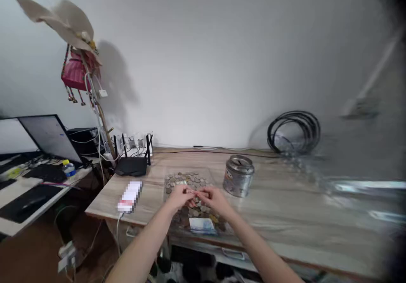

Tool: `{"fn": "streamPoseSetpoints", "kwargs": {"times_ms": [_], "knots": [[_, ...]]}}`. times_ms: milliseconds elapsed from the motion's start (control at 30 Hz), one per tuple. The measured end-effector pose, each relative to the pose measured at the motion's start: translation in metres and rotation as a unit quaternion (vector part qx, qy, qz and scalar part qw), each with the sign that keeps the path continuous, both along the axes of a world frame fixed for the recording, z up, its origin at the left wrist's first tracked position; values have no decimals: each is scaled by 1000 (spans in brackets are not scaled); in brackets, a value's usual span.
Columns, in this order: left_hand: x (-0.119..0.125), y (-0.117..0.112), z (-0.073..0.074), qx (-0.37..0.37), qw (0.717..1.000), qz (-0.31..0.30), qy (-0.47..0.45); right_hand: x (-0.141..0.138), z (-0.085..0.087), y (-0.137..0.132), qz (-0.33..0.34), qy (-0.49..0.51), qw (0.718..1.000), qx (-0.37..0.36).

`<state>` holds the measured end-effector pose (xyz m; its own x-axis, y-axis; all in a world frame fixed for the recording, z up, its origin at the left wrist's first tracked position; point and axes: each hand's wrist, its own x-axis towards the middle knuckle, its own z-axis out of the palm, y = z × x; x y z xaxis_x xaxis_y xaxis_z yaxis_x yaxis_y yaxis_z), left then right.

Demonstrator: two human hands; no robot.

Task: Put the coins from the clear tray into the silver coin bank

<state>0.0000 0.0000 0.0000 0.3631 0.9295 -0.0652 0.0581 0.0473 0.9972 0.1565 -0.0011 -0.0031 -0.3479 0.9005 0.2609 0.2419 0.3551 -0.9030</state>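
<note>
No lettering is legible to me: marks on the tin [238, 179], phone screen [130, 197] and monitor [52, 137] appear blurred or pixelated.

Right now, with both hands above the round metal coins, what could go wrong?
The left hand and right hand are above loose coins; a sweep might scatter some off the wood-grain desk. The silver cylindrical metal can, near the right hand, could be knocked. The white cable near the left forearm might snag.
</note>
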Motion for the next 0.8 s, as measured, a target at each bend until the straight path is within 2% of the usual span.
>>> {"fn": "streamPoseSetpoints", "kwargs": {"times_ms": [133,367,467,533,600,667,733,800], "knots": [[0,-2,1,-24,999,43,20,2,-5,1,7,-3,999,-48],[0,-3,-3,5,1000,7,-1,4,-2,1,-11,128,980,-153],[1,-2,-5,34,999,17,2,-3,0,-4,1,119,978,-173],[2,-3,-7,58,998,19,19,-4,6,-7,-11,85,984,-155],[3,-4,-7,93,994,22,57,6,21,-4,-54,50,994,-84],[4,-7,-7,151,980,36,124,31,45,6,-129,22,991,30],[4,-11,-5,219,952,49,207,67,72,22,-270,-17,952,144],[5,-15,-2,268,921,53,279,103,94,41,-376,-187,896,144]]}}
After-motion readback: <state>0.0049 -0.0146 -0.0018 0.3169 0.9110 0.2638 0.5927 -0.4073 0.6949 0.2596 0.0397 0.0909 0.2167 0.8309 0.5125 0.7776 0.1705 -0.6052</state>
